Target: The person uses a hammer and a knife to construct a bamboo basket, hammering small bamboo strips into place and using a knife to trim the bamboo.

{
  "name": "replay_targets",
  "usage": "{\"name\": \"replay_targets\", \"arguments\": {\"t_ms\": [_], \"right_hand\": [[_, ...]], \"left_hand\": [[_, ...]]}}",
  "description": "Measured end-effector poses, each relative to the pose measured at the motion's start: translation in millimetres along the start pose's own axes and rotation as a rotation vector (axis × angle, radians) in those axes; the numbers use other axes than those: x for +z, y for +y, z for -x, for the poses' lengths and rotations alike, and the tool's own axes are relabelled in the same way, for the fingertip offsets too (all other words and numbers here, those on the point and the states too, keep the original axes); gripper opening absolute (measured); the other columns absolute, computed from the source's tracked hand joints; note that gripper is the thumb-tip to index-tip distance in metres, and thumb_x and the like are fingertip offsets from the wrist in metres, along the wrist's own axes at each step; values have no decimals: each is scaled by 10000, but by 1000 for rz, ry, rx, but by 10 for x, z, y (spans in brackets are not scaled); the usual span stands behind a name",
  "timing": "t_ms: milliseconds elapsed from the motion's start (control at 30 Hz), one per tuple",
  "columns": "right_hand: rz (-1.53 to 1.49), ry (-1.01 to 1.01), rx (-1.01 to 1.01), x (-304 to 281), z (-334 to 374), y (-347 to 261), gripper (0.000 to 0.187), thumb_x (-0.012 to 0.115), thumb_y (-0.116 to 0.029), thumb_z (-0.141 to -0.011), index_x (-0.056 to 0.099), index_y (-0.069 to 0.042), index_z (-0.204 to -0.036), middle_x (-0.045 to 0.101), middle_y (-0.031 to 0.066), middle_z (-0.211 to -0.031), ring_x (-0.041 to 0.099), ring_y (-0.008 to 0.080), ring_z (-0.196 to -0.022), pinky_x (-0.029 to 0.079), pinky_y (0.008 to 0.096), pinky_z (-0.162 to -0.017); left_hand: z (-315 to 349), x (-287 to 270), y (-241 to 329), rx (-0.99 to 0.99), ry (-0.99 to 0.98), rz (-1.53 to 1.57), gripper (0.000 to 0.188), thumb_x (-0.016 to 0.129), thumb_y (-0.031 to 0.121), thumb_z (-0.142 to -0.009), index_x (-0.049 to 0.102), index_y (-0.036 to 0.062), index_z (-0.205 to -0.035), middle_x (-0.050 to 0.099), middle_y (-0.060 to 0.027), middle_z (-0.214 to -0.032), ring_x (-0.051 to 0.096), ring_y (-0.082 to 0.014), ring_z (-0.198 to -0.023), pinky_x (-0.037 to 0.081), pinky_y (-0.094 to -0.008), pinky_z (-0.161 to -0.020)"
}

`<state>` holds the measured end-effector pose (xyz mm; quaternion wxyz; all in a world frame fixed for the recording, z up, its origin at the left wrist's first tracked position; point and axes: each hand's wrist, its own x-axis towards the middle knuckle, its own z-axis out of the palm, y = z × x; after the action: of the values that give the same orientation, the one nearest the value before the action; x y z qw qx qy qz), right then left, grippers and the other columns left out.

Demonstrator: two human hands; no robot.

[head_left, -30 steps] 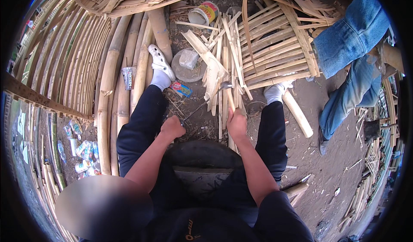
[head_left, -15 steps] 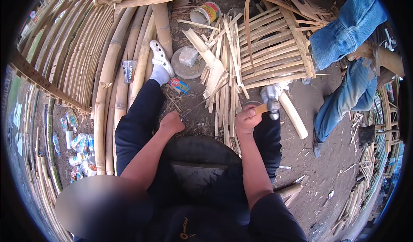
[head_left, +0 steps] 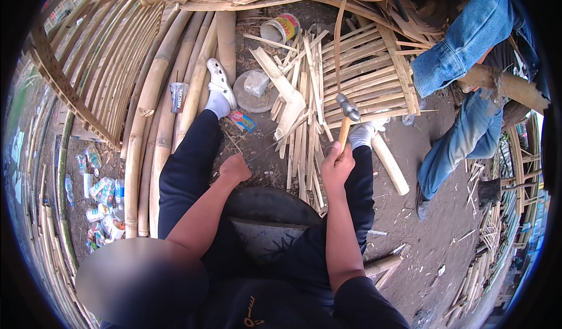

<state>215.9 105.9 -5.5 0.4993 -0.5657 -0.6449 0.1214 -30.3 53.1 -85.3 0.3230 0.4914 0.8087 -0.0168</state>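
My right hand point(head_left: 338, 168) is wrapped round the wooden handle of a hammer point(head_left: 348, 110), its metal head raised in front of the bamboo slats. My left hand point(head_left: 235, 169) is closed in a fist over the near edge of a dark round block point(head_left: 275, 200) between my legs; what its fingers hold, if anything, is hidden. Several thin dark pieces, like nails, lie on a grey surface point(head_left: 263, 244) by my lap. Beyond my hands is a loose heap of split bamboo strips point(head_left: 301, 124), beside a slatted bamboo panel point(head_left: 366, 65).
Long bamboo poles point(head_left: 143, 130) lie at left with a plastic cup point(head_left: 178, 97) on them. A pale stone block point(head_left: 256, 83) rests on a round slab. An open tub point(head_left: 280, 29) lies behind the strips. At right, another person's denim sleeve point(head_left: 462, 36) and a bamboo pole point(head_left: 509, 86) come close.
My right hand has turned the hammer from pointing right to pointing away from me, head up. My left fist has barely moved. The whole view has shifted slightly.
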Motion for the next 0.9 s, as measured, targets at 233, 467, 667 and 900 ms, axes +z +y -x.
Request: {"name": "replay_targets", "arguments": {"t_ms": [233,467,667,900], "right_hand": [[115,-175,92,627,443,742,386,459,-277,-976,546,54,-796,552,219,-600,591,348,-556,464,422,-543],[284,-480,563,745,570,1047,456,475,-308,-954,614,70,-740,627,307,-769,625,470,-793,496,519,-715],[52,-150,205,293,21,196,414,502,-270,-965,536,53,-708,539,221,-572,545,379,-519,402,453,-515],[-123,-69,64,496,135,410,382,458,-257,-986,504,34,-741,508,155,-567,518,286,-486,411,406,-499]], "left_hand": [[37,142,-11,15,-7,37,393,649,211,-763,626,-20,-1081,627,-219,-1163,610,-331,-1105,502,-411,-922],[49,82,-5,28,-19,45,400,625,219,-774,595,-50,-1068,628,-246,-1122,626,-343,-1058,515,-408,-895],[-157,175,-149,-39,-16,44,386,643,188,-750,645,-17,-1077,640,-206,-1152,624,-323,-1089,525,-407,-879],[-335,492,-228,122,167,-16,306,577,153,-725,658,-95,-884,665,-278,-951,664,-361,-956,531,-388,-851]]}}
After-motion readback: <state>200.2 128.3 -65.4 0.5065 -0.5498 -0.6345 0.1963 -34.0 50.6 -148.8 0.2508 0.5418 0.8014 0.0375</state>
